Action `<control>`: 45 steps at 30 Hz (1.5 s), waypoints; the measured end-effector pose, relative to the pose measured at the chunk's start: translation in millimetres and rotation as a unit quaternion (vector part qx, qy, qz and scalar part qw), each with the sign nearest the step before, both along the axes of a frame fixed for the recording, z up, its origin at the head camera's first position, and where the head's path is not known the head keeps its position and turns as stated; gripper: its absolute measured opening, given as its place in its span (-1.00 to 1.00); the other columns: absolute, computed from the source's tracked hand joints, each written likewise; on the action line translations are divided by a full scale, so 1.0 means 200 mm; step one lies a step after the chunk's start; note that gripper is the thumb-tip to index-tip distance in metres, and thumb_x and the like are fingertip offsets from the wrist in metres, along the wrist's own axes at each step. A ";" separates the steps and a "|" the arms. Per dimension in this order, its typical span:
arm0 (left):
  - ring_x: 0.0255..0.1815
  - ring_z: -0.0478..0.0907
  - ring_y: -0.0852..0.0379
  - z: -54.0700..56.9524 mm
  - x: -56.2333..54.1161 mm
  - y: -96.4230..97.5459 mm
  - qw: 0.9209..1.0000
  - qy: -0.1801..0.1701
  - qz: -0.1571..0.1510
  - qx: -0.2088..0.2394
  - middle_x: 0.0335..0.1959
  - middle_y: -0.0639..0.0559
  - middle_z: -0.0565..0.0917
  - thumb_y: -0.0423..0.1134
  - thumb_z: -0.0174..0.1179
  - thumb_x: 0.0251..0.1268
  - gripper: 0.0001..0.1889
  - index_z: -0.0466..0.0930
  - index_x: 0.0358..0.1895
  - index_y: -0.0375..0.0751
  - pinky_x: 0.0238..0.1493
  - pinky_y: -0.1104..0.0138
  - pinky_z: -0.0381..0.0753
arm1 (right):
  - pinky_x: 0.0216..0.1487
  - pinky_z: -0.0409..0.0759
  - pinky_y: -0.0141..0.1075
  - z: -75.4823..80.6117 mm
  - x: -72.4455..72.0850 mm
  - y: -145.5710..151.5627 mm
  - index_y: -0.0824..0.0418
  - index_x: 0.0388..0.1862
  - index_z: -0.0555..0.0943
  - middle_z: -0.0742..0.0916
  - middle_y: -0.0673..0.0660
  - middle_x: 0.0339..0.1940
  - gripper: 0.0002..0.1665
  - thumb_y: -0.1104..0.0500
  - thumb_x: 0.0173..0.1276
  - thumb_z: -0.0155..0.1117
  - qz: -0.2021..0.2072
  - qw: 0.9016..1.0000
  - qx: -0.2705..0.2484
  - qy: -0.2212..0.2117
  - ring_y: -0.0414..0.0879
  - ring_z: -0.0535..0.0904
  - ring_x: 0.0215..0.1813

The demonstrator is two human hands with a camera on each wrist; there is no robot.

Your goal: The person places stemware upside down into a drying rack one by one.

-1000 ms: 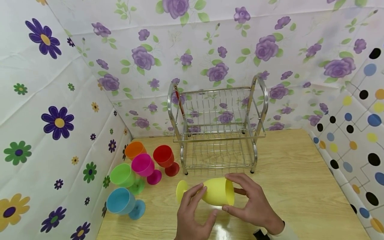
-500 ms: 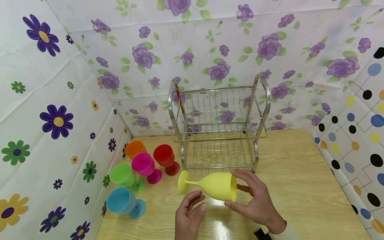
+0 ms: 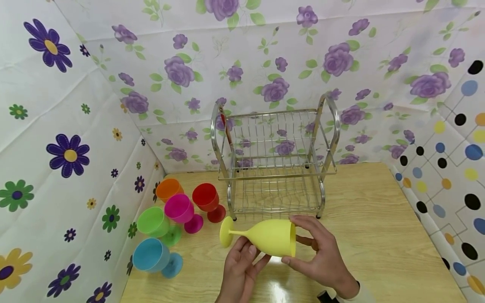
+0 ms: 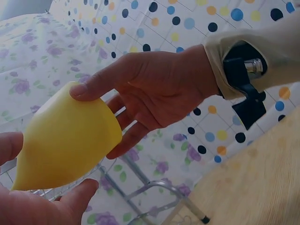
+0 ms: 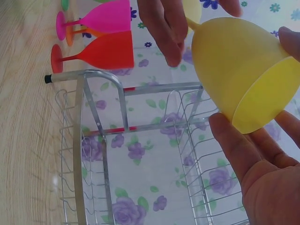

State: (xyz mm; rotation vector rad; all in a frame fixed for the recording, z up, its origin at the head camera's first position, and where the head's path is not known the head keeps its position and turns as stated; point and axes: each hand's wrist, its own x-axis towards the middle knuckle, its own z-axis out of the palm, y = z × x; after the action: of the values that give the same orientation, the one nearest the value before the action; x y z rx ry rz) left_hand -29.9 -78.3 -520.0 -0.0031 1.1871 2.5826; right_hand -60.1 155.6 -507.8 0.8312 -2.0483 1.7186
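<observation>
A yellow plastic goblet (image 3: pixel 270 237) lies sideways in the air, its foot to the left and its mouth to the right. My right hand (image 3: pixel 322 254) grips it by the rim, thumb on the near side and fingers on the far side. My left hand (image 3: pixel 242 267) holds it from below, where bowl meets stem, with fingers on either side. In the left wrist view the goblet's bowl (image 4: pixel 70 138) sits between both hands. Its open mouth (image 5: pixel 272 96) shows in the right wrist view.
A two-tier metal dish rack (image 3: pixel 276 172) stands behind the hands. Left of it are upright goblets: red (image 3: pixel 206 197), pink (image 3: pixel 179 208), orange (image 3: pixel 169 189), green (image 3: pixel 153 221) and blue (image 3: pixel 150 254). The wooden table (image 3: pixel 379 235) meets patterned cloth walls on three sides.
My left hand has come away from the goblet's stem, dropped below it, then risen back under the bowl's base. My right hand has kept its grip at the rim.
</observation>
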 end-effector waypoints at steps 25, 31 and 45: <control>0.29 0.67 0.06 0.07 -0.04 0.00 0.999 0.012 0.039 -0.004 0.26 -0.01 0.63 -0.44 0.16 0.56 -0.53 0.38 0.45 -0.23 0.34 0.13 0.68 | 0.20 0.76 -0.20 0.01 0.01 0.00 0.51 0.55 0.31 0.51 0.36 0.47 0.16 0.43 -0.03 0.72 0.031 0.999 -0.009 0.005 -0.05 0.53 0.49; 0.23 0.70 0.09 0.13 -0.07 -0.02 0.996 0.048 0.056 -0.049 0.23 -0.02 0.67 -0.52 0.21 0.48 -0.44 0.32 0.48 -0.39 0.28 0.14 0.72 | 0.24 0.76 -0.19 0.02 0.01 0.04 0.44 0.58 0.30 0.51 0.40 0.47 -0.02 0.39 0.21 0.51 0.018 1.000 0.016 0.009 -0.04 0.52 0.51; 0.27 0.67 0.04 0.35 -0.22 -0.05 0.960 0.168 0.053 -0.218 0.29 -0.10 0.66 -0.51 0.39 0.31 -0.38 0.49 0.45 -0.32 0.19 0.13 0.77 | -0.04 0.85 -0.03 -0.06 -0.08 0.16 0.08 0.41 0.58 0.70 0.10 0.21 -0.39 0.20 0.41 0.51 -0.214 0.963 0.139 -0.085 0.09 0.68 0.18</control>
State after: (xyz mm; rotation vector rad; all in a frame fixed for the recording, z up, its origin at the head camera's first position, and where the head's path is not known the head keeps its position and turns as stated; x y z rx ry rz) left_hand -73.6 -89.2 -450.6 0.2955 1.9083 2.4122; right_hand -77.0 186.8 -519.3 0.2801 -2.4021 1.3214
